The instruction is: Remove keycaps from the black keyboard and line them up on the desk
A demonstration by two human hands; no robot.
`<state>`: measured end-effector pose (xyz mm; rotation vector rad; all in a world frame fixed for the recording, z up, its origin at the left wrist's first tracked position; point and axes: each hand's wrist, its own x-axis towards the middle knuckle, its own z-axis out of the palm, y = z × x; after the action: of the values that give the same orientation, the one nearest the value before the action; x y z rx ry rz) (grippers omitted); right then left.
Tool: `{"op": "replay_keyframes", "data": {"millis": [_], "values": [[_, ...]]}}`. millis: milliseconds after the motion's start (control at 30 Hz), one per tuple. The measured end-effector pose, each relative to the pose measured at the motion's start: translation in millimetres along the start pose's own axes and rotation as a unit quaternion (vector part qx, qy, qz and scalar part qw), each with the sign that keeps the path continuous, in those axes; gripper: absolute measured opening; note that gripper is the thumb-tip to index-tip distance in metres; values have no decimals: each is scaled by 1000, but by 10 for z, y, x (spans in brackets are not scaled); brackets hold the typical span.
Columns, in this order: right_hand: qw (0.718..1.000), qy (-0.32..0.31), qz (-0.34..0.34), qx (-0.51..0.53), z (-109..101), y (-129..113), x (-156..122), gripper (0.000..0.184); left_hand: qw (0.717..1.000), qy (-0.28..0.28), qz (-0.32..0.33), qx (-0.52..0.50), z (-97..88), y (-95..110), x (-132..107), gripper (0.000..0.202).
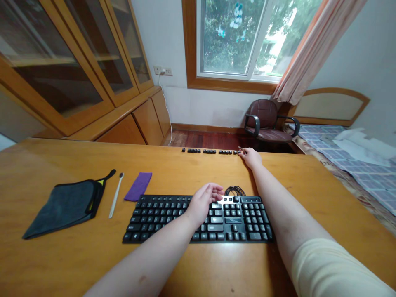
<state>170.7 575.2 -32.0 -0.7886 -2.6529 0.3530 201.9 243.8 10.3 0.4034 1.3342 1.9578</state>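
Note:
A black keyboard lies flat on the wooden desk, its coiled cable behind it. My left hand hovers over or rests on its top row, fingers loosely curled and apart, with nothing visible in them; contact is unclear. Along the desk's far edge runs a row of small black keycaps in groups. At the right end of that row, my right hand reaches out with fingertips pinched together. A small dark thing shows at those fingertips, too small to identify.
Left of the keyboard lie a purple cloth, a white-handled toothbrush and a folded dark grey cloth. Beyond the desk are a brown armchair, a bed and a glass-door cabinet.

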Motion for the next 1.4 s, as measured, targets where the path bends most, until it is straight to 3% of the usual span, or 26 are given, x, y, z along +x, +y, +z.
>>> {"op": "replay_keyframes", "data": {"millis": [1033, 1200, 1300, 1400], "values": [[1000, 9, 9, 18, 42, 2, 8, 32, 1000, 1, -6, 13, -1, 12, -10, 42], [992, 37, 34, 116, 34, 19, -27, 37, 1000, -2, -2, 22, -2, 20, -8, 38], [974, 85, 77, 196, 18, 59, -99, 39, 999, -11, 2, 53, -2, 24, -4, 34], [946, 132, 132, 266, -66, 88, -248, 55, 989, -43, 25, 141, 9, 37, -28, 27]]}}
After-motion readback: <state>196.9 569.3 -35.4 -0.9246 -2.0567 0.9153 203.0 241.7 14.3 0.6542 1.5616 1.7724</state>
